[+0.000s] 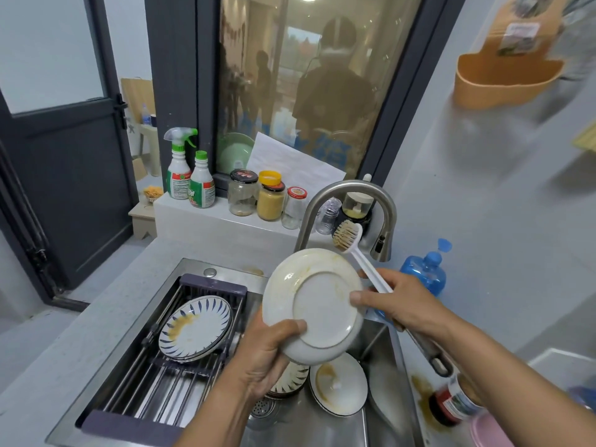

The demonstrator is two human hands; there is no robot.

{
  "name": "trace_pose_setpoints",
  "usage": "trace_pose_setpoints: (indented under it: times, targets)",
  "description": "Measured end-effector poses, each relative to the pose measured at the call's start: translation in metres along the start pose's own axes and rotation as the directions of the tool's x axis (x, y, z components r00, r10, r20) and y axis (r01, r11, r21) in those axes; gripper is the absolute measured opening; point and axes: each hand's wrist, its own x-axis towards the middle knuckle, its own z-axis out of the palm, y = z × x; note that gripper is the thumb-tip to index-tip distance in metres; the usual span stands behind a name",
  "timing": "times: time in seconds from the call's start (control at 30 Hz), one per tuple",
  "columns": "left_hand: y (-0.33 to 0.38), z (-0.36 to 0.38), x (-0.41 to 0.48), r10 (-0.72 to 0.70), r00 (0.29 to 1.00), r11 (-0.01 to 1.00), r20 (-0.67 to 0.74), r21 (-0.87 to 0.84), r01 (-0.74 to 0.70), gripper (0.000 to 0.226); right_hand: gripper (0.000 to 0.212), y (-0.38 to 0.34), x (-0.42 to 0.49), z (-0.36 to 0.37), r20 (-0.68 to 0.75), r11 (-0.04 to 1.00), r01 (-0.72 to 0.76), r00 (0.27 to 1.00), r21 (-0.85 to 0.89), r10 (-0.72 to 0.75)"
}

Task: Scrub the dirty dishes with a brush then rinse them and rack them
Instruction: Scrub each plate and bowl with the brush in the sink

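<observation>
The plate (pixel 317 306) is gripped by the left hand (pixel 267 350), the brush (pixel 358 256) by the right hand (pixel 406 301). Bristles should be pressed flat on the yellow rim stains (pixel 325 254).

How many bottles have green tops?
2. The spray bottle stands at the left end of the ledge; the shorter green-capped bottle stands just right of it. No others show.

The plate (pixel 314 304) looks glossy, smooth ceramic. The tap (pixel 351 201) and sink (pixel 380 382) are brushed metal. The brush (pixel 358 253) is white plastic.
</observation>
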Motion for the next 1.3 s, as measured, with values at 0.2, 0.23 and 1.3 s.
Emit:
trace_pose_setpoints:
  times: [0.2,0.23,1.3]
  targets:
    - [0.001,-0.006,-0.004,-0.022,0.999,0.998,0.024,-0.056,0.023,0.070,0.049,-0.010,0.000,0.003,0.106,0.998,0.004,0.994,0.059,-0.011]
    - [0.003,-0.007,-0.005,-0.033,0.999,0.999,0.016,-0.023,0.034,0.070,0.050,-0.011,0.000,0.003,0.121,0.999,0.022,0.992,0.043,-0.027]
    - [0.007,-0.006,0.022,0.115,0.939,0.827,-0.325,0.555,0.090,0.046,0.040,-0.055,-0.022,0.001,0.225,0.423,0.342,0.926,-0.839,-0.303]
